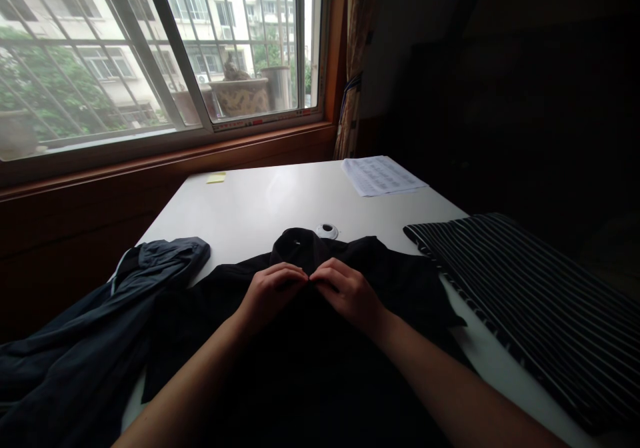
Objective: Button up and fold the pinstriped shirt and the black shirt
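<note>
A black collared shirt (410, 288) lies spread across the white table (280, 198), its collar (295, 245) toward the far side. My left hand (270, 295) and my right hand (353, 295) meet at the front of the shirt, just below the collar. Both are closed in a pinch on the dark cloth, fingertips almost touching. Whether a button sits between them is too dark and small to make out. The lower part of the shirt fades into shadow between my forearms.
A dark grey-blue garment (150, 281) lies at the left, overlapping the table edge. To the right is a black garment with white stripes (530, 288). Printed papers (383, 176), a yellow sticky note (217, 178) and a round cable grommet (327, 231) are farther back, before a barred window (250, 55).
</note>
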Available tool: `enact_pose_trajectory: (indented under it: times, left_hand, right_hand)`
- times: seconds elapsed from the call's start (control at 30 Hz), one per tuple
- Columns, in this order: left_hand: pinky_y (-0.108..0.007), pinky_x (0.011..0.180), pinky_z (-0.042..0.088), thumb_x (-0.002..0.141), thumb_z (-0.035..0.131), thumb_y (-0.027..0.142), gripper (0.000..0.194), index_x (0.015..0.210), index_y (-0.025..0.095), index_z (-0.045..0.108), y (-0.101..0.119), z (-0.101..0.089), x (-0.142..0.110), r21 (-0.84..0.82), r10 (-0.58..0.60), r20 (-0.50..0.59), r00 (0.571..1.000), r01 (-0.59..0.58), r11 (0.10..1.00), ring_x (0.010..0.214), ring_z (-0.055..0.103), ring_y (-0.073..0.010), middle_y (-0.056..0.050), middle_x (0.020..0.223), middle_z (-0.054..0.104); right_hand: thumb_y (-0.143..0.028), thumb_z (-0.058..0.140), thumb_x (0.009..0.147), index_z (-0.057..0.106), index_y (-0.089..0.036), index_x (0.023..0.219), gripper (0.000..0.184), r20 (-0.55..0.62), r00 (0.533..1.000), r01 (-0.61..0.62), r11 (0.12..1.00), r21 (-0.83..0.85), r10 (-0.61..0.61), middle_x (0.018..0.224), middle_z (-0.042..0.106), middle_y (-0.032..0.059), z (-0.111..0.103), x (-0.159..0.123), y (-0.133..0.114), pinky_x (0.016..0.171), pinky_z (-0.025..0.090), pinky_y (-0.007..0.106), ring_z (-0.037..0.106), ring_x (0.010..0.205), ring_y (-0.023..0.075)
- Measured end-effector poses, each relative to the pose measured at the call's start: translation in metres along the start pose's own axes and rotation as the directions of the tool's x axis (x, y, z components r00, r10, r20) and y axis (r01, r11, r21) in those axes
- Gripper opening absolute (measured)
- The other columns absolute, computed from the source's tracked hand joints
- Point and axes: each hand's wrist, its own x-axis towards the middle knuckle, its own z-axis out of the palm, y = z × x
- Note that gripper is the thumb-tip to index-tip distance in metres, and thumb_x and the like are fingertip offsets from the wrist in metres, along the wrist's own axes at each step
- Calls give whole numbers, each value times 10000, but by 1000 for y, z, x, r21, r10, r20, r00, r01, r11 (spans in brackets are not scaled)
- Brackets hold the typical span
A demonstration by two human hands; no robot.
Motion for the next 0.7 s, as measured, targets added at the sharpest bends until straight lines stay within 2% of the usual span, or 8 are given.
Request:
enact_pose_trajectory:
  times: [0.07,0.2,0.33,0.57,0.7]
  left_hand:
    - [-304,851,585,890,695,159,71,932,209,724,2,0,-1,4,-42,-19,999,42,999,937,728,-191,-44,979,759]
    - [-293,803,588,854,737,188,130,963,225,678,6,0,-1,-7,-209,-18,978,209,978,881,739,-183,-8,933,767]
    - [-296,761,594,811,777,239,201,920,217,609,2,2,-2,-106,-309,-36,950,304,947,858,744,-194,-1,894,742]
    - [-302,768,579,821,761,266,231,931,219,563,-8,7,-5,-177,-399,17,917,396,901,881,742,-202,5,874,719]
    - [-277,732,557,859,726,283,176,911,203,578,-8,5,-4,-145,-369,59,928,373,916,832,716,-176,-18,911,693]
  right_hand:
    - [-141,559,962,668,-259,1075,196,-5,1000,-13,1000,5,13,983,632,42,0,0,0,821,557,310,652,906,174]
    - [-159,567,970,683,-258,1080,187,9,1000,-8,1000,10,8,989,639,44,-1,0,1,796,559,307,654,900,172]
    - [-178,560,980,686,-258,1093,188,39,999,24,1000,-7,-23,994,644,50,0,1,1,795,564,313,654,901,177]
    - [-199,560,980,678,-251,1102,178,130,991,-19,998,-65,27,1010,630,47,2,1,4,819,563,310,649,894,174]
    - [-170,598,946,669,-240,1085,172,175,982,-46,993,-105,64,1026,619,41,1,0,8,816,557,297,647,891,170]
